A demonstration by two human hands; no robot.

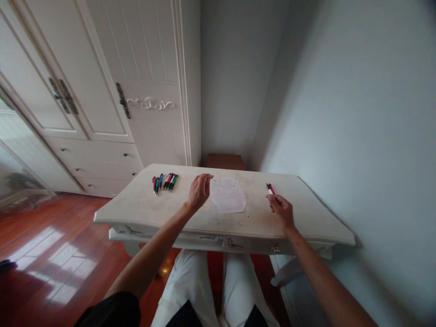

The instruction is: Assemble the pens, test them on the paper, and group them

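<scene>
A white sheet of paper [229, 195] with faint writing and uneven edges lies on the white desk [136, 204]. My left hand [200, 191] is at its upper left corner, fingers drawn together in a pinch. Whether they grip anything cannot be made out. To the right of the sheet, my right hand [282, 210] is closed around a pink and white pen [270, 189], its dark end pointing away from me. Several pens [170, 181] in black, pink, white and green lie side by side on the desk's left part. Beside them is another cluster of pens [157, 184], with red, green and blue ones.
A tiny dark speck or piece [248, 216] lies just below the sheet. White wardrobes [153, 59] stand behind the desk on the left, and a grey wall [368, 113] rises on the right. A brown box [225, 161] sits behind the desk's far edge.
</scene>
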